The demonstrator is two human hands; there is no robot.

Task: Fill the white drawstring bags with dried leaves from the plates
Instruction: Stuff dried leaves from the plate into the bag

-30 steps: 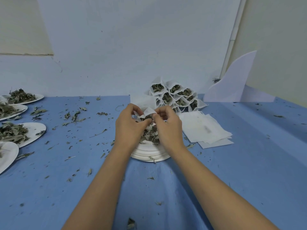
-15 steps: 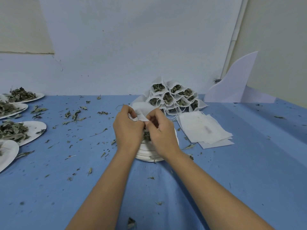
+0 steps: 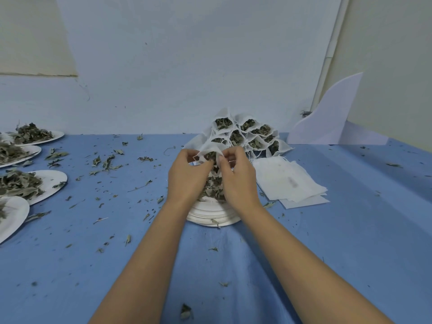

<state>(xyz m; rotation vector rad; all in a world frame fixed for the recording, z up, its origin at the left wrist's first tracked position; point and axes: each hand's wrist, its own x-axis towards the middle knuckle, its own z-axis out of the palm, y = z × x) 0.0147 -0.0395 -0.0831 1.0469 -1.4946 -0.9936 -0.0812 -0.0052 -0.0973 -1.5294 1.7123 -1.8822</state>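
Hands are easing apart since a moment ago, left hand [image 3: 187, 176] and right hand [image 3: 237, 178] each pinching the white drawstring bag [image 3: 208, 152] rim with their fingers [image 3: 222, 160], holding it open over the plate stack [image 3: 210, 218] so stray dried leaves [image 3: 214, 191] are probably dropping back.

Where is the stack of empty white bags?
Head view: the stack of empty bags lies on the blue table, right of the right hand, nearer than the pile of filled bags.
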